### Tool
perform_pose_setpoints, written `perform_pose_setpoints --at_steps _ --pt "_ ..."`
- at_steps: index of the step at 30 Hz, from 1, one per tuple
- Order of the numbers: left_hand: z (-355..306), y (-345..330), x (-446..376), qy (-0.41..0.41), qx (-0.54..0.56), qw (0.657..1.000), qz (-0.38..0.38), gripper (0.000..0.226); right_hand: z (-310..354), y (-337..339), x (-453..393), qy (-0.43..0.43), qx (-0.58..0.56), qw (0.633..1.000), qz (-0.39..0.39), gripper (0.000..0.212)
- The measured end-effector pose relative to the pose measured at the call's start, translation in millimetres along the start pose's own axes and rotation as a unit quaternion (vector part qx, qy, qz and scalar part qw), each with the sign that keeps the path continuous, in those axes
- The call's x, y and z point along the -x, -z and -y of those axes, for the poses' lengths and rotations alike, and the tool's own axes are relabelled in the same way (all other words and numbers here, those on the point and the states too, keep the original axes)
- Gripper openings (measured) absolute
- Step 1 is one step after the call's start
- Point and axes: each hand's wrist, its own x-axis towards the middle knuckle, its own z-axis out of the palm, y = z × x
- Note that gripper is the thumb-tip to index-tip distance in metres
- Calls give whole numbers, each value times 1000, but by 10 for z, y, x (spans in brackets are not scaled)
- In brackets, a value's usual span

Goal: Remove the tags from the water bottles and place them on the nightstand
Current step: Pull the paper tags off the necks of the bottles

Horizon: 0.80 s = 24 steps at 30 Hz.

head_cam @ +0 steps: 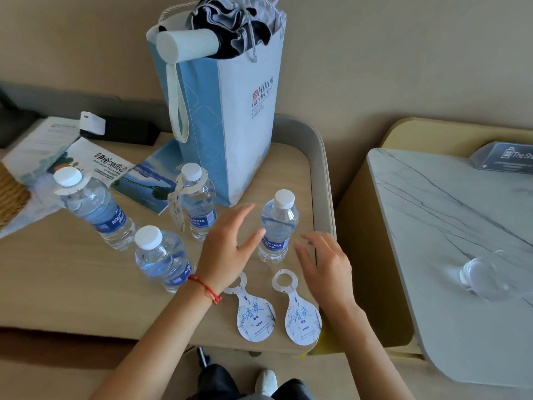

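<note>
Nightstand (72, 284): a light wood top with a raised grey rim at the back and right side; all the task's things are carried on it.
Marble table (432, 255): set to the right, apart from the nightstand; a clear glass (487, 280) is seen lying on it.
Paper bag (245, 125): stood upright at the back of the nightstand, with a folded umbrella (184, 43) and dark cloth stuck out of its top.
Leaflets (95, 166): spread flat at the back left, beside the bag.
Bottles still tagged: a far-left bottle (95, 210), tilted, and a middle bottle (197, 203), upright just in front of the bag; a tag is seen round each neck.
Bottles without tags: a near bottle (161, 259) by the left wrist, and a right bottle (277, 226) stood between the two hands.
Left hand (230, 246): held open, fingers straight and spread, nothing gripped; its fingertips are near the right bottle, contact cannot be told.
Right hand (323, 264): held open with fingers loosely bent, nothing gripped, hovering just right of the same bottle.
Left tag (253, 316): laid flat near the front edge, its ring partly hidden under the left wrist.
Right tag (300, 316): laid flat just beside the left tag, not touching it.
</note>
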Motion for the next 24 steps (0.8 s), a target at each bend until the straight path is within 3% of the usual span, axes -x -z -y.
perform_pose_setpoints --at_steps 6,9,18,24 --pt "-95 325 142 -53 -156 986 -28 44 332 197 -169 109 -37 993 -19 24" --pt "-102 524 225 -47 -183 981 -43 47 502 173 -214 134 -60 989 -6 25" --pt "176 1215 177 11 -95 988 -124 44 994 -203 -408 125 -98 987 12 21" --pt "707 1457 -166 42 22 997 -64 36 1252 -556 -509 44 -100 994 -4 22"
